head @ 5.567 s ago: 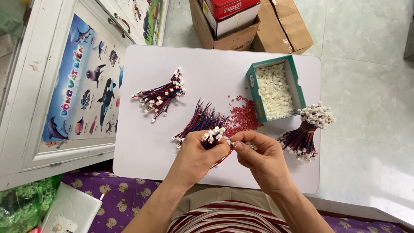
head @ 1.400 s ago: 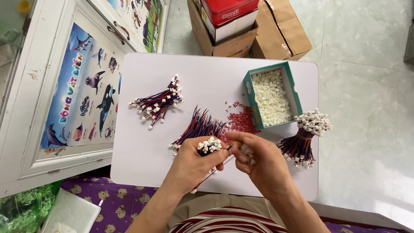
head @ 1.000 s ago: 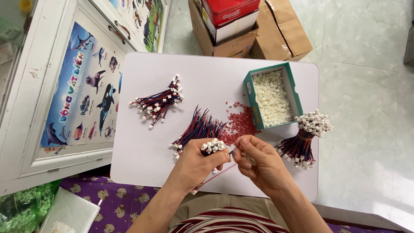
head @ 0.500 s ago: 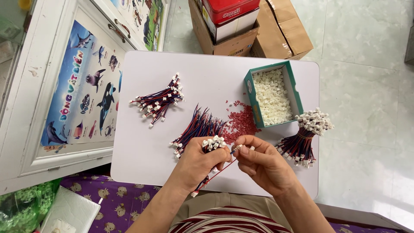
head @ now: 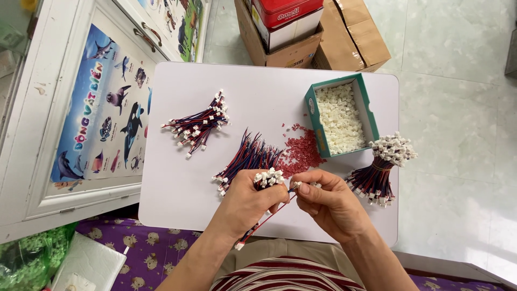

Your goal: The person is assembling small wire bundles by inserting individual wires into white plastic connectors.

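My left hand (head: 250, 202) grips a bundle of red-and-blue wires with white connectors (head: 269, 178) at its top; the wire tails stick out below the fist. My right hand (head: 328, 202) pinches one wire end with a small connector (head: 295, 186) right beside that bundle. A loose fan of the same wires (head: 245, 159) lies on the white table (head: 177, 188) just beyond my left hand. A pile of small red pieces (head: 300, 151) sits past my fingers. A green box of white connectors (head: 340, 118) stands at the far right.
A wire bunch (head: 196, 125) lies at the far left of the table, and a tied bundle (head: 379, 167) at the right edge. Cardboard boxes (head: 301, 32) stand on the floor beyond. A white cabinet with a sea-animal poster (head: 102, 108) is to the left.
The hands have stayed at the near edge over the table, with the right fingers shifting slightly against the left hand's bundle. Everything on the table is as it was.
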